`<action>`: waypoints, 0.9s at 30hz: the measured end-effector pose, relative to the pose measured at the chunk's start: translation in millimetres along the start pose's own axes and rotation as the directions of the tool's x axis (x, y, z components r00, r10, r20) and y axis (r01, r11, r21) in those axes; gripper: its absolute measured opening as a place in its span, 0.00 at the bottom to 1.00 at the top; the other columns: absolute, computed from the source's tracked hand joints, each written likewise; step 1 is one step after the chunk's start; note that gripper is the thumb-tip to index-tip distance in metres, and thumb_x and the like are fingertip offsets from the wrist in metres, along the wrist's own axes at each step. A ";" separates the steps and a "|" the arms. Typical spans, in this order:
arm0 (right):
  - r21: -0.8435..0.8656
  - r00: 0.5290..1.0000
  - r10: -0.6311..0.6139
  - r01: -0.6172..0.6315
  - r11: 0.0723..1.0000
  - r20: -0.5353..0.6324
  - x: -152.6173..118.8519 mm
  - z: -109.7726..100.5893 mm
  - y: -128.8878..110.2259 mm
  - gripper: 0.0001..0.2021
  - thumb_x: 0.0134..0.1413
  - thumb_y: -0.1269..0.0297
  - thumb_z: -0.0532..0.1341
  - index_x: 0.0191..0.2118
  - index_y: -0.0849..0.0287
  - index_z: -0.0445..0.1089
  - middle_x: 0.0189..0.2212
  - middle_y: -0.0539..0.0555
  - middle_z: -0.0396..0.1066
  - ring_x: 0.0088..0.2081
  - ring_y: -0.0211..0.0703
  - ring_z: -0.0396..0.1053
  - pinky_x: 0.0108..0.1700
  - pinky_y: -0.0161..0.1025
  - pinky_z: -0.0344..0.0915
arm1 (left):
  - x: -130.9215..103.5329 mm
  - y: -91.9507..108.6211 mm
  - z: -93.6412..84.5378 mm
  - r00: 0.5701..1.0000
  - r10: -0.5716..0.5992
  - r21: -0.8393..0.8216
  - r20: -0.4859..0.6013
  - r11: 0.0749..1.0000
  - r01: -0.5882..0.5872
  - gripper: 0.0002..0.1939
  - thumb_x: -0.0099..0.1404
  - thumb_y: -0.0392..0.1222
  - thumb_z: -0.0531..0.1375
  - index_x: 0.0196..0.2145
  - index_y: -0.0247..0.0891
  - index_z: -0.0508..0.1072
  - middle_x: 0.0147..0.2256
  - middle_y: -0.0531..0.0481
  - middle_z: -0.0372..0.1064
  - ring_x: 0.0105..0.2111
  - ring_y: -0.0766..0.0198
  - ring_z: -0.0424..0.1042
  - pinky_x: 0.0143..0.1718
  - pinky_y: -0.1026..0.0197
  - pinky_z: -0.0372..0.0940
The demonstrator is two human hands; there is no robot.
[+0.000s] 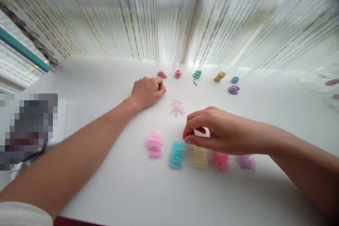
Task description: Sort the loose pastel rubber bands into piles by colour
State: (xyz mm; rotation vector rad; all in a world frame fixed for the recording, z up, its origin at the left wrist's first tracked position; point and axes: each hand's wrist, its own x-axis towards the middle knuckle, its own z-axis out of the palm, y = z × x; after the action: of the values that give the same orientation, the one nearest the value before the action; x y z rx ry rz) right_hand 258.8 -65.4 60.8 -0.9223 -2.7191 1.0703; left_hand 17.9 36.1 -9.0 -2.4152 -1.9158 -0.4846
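My left hand (pixel 147 92) rests on the white table with its fingers curled, close to a small red coil (pixel 162 74). Thumb and fingertips of my right hand (pixel 209 129) are pinched together just above a bundle of light-blue strands (pixel 177 155); whether anything is between them cannot be made out. Between the hands lies a small loose pile of clear and pink pieces (pixel 177 108). In the near row are bundles of pink strands (pixel 154 144), pale yellow strands (pixel 200 158), coral-pink strands (pixel 221 161) and purple strands (pixel 246 161), some partly behind my right hand.
Along the back sit a pink coil (pixel 178 73), a green coil (pixel 197 75), a yellow bundle (pixel 219 76), a teal coil (pixel 235 79) and a purple coil (pixel 233 89). A string curtain (pixel 127 14) hangs behind. Clear plastic (pixel 315 81) lies far right; a blurred-out object (pixel 29 130) stands left.
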 end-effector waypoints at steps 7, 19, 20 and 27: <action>-0.034 0.987 0.055 -0.061 0.998 -0.153 -4.5 -14.9 19.6 0.11 0.65 0.60 0.62 0.36 0.57 0.81 0.29 0.51 0.78 0.28 0.38 0.69 0.31 0.37 0.62 | 1.2 -2.3 2.0 1.000 0.010 0.003 -0.003 1.000 -0.010 0.14 0.69 0.49 0.56 0.36 0.42 0.80 0.35 0.44 0.80 0.40 0.48 0.79 0.44 0.51 0.67; -0.002 0.859 0.335 -0.364 0.931 -0.387 4.3 -28.5 80.3 0.13 0.61 0.54 0.64 0.39 0.58 0.82 0.28 0.53 0.77 0.29 0.42 0.71 0.32 0.41 0.63 | 1.1 -3.0 0.6 1.000 0.002 -0.003 0.020 1.000 -0.002 0.14 0.69 0.49 0.55 0.36 0.43 0.78 0.35 0.47 0.81 0.38 0.49 0.78 0.41 0.52 0.66; -0.012 0.867 0.321 -0.352 0.936 -0.380 5.7 -25.8 79.8 0.13 0.61 0.54 0.64 0.39 0.58 0.82 0.28 0.53 0.77 0.29 0.42 0.70 0.32 0.41 0.64 | 1.2 -3.3 0.8 1.000 0.002 -0.002 0.021 1.000 -0.002 0.14 0.69 0.49 0.55 0.36 0.43 0.78 0.35 0.47 0.80 0.38 0.49 0.78 0.41 0.52 0.65; -0.111 0.924 0.074 -0.124 0.986 -0.375 10.3 -4.1 60.6 0.12 0.63 0.61 0.64 0.48 0.57 0.81 0.38 0.56 0.80 0.36 0.43 0.74 0.37 0.39 0.66 | 0.9 -3.9 1.2 1.000 0.003 0.004 0.023 1.000 -0.003 0.14 0.70 0.50 0.54 0.36 0.43 0.77 0.35 0.47 0.81 0.38 0.49 0.79 0.40 0.52 0.65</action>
State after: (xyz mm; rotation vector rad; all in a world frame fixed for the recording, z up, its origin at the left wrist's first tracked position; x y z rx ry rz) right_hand 282.2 -22.3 23.6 -1.1593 -2.4719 0.6487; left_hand 14.7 38.1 -10.5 -2.4316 -1.9195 -0.4551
